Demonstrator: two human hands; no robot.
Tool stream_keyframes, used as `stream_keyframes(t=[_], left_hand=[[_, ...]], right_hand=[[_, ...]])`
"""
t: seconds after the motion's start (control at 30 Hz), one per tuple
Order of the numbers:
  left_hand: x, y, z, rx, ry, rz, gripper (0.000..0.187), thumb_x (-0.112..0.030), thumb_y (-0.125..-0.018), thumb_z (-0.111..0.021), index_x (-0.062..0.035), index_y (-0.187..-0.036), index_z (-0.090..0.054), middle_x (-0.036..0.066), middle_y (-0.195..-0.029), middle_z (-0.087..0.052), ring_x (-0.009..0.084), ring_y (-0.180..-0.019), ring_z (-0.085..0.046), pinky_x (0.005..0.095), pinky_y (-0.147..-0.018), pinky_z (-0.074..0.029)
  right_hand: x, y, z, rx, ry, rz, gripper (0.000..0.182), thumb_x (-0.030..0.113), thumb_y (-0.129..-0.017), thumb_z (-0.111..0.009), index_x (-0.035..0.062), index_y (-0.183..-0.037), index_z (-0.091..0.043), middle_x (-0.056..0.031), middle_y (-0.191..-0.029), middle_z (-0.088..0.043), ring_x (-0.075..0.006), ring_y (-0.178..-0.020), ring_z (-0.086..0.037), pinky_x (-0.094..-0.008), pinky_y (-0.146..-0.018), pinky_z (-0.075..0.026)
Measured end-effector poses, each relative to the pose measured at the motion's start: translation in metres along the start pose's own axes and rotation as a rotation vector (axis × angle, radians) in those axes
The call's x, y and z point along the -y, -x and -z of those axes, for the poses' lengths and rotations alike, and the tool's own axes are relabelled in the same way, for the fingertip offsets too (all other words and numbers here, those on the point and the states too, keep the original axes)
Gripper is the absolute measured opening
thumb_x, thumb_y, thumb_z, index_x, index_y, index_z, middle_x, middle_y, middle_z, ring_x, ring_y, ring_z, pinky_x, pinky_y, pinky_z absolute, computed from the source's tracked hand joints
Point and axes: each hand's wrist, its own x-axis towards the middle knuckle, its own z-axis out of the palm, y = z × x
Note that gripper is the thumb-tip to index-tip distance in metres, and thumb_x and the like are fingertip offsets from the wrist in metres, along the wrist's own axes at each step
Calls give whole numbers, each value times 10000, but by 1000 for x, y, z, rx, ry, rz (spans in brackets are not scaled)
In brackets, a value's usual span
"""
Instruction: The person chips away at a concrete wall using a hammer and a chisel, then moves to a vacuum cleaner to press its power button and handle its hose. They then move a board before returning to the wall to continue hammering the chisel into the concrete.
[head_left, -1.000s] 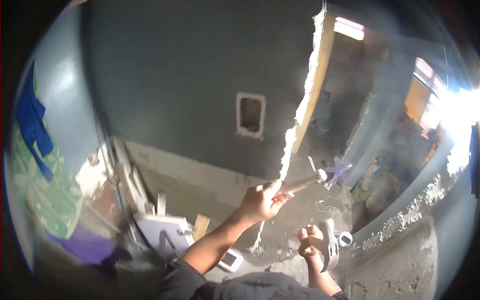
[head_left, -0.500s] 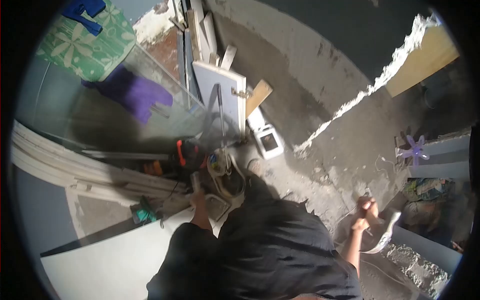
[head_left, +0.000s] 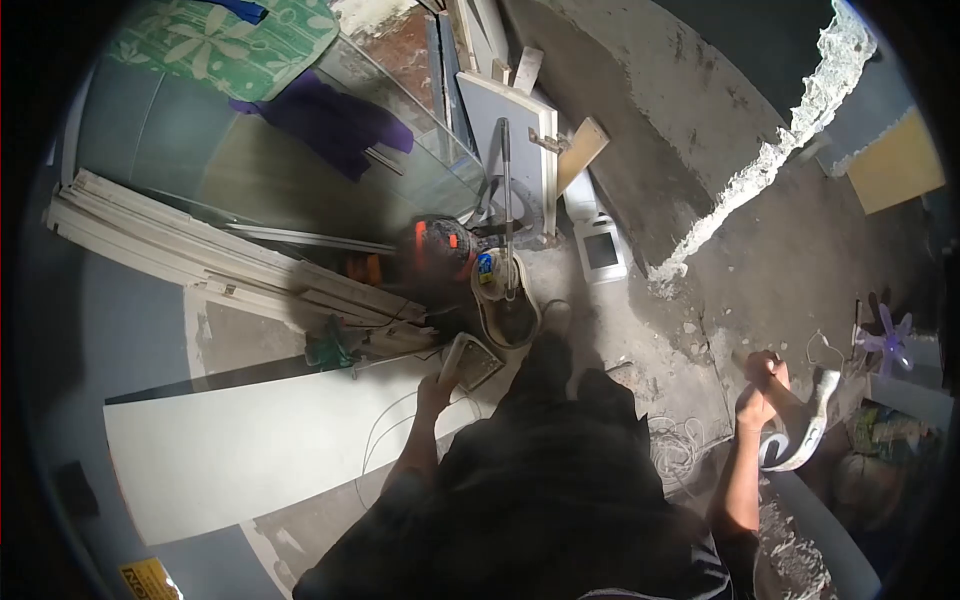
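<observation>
My left hand (head_left: 434, 392), low at centre-left, is closed around the pale handle of a flat tool (head_left: 474, 360) with a dusty rectangular face. A white board (head_left: 260, 450) lies beneath and to the left of it. At the right, my right hand (head_left: 762, 388) is wrapped round something stick-like whose end is hard to make out. Beside that hand is a curved white object (head_left: 822, 405), and I cannot tell whether the two are joined. An oblong tub (head_left: 508, 318) with a metal rod standing in it is between my hands, beyond my feet.
Long white mouldings (head_left: 230, 275) and a glass pane (head_left: 300, 190) lie at the left. A black and red round object (head_left: 445, 245) sits beside the tub. A white device (head_left: 601, 250) rests on the floor, coiled wire (head_left: 676, 450) near my right leg. A purple flower-shaped item (head_left: 888, 338) is far right.
The view has shifted, so the surroundings appear further right and most also higher. More of the white board and the coiled wire shows. Both hands still hold their objects.
</observation>
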Motion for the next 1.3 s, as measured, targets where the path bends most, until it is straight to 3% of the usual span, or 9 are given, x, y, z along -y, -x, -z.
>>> stream_keyframes(t=[0.13, 0.33, 0.47, 0.53, 0.73, 1.0, 1.07, 1.13, 1.3], left_hand=[[-66, 8, 4, -25, -1, -223, 398, -376, -870, -682, 7, -978, -689, 166, -756, -673, 247, -703, -675, 411, -634, -484], [-91, 11, 9, 26, -208, -344, 491, -482, -828, -710, -18, -992, -712, 202, -830, -701, 385, -800, -679, 475, -733, -500], [-103, -16, 4, 113, -255, -264, 441, -441, -832, -702, -31, -993, -720, 171, -819, -701, 294, -793, -696, 420, -709, -508], [-109, -34, -4, 113, -214, -272, 453, -458, -807, -721, -35, -969, -726, 179, -838, -706, 326, -814, -702, 440, -716, -514], [-153, -54, -4, 107, -240, -335, 434, -452, -796, -728, -37, -922, -728, 204, -844, -703, 350, -844, -703, 450, -735, -522], [-113, -97, 7, 102, -285, -287, 491, -506, -769, -752, -55, -964, -745, 184, -883, -721, 352, -862, -703, 441, -777, -524], [-90, -113, 3, 149, -250, -210, 507, -519, -762, -753, -59, -976, -750, 174, -897, -728, 348, -865, -704, 439, -791, -523], [-75, -133, -2, 195, -380, -270, 498, -496, -764, -757, -50, -987, -749, 151, -873, -731, 292, -783, -713, 415, -727, -535], [-60, -167, 11, 366, -95, -154, 514, -508, -798, -760, -52, -1034, -736, 69, -769, -669, 186, -638, -647, 369, -577, -526]], right_hand=[[5, -31, 19, 464, 99, 142, 203, 163, -972, -507, -23, -919, -570, -138, -875, -611, -231, -766, -571, -328, -720, -459], [-184, 90, 70, 109, 643, 18, 206, 135, -958, -508, -45, -990, -603, -182, -971, -607, -305, -854, -592, -384, -784, -477], [-128, 127, 76, 345, 1088, 186, 339, 59, -966, -534, -74, -1277, -515, -240, -1114, -598, -390, -1054, -579, -427, -981, -440], [-142, 169, 83, 263, 820, -398, 370, 79, -996, -507, -73, -1332, -466, -229, -1192, -574, -356, -1125, -549, -420, -1010, -420], [-173, 231, 102, 25, 334, -489, 599, 202, -1018, -520, -43, -1489, -244, -182, -1440, -387, -259, -1263, -441, -407, -1093, -331], [-191, 236, 122, -103, 398, -567, 437, 173, -1026, -533, -51, -1385, -422, -129, -1325, -546, -204, -1224, -525, -346, -1078, -376], [-148, 217, 111, -86, 549, -513, 329, 188, -1036, -530, -40, -1268, -483, -85, -1158, -586, -181, -1052, -561, -320, -968, -428], [-143, 213, 85, -288, 458, -116, 187, 186, -1036, -530, 26, -980, -452, -14, -881, -419, -150, -787, -372, -303, -721, -360], [-38, 188, 15, -246, 417, -366, 228, 201, -1019, -472, -12, -955, -522, -99, -876, -554, -214, -781, -519, -358, -697, -430]])
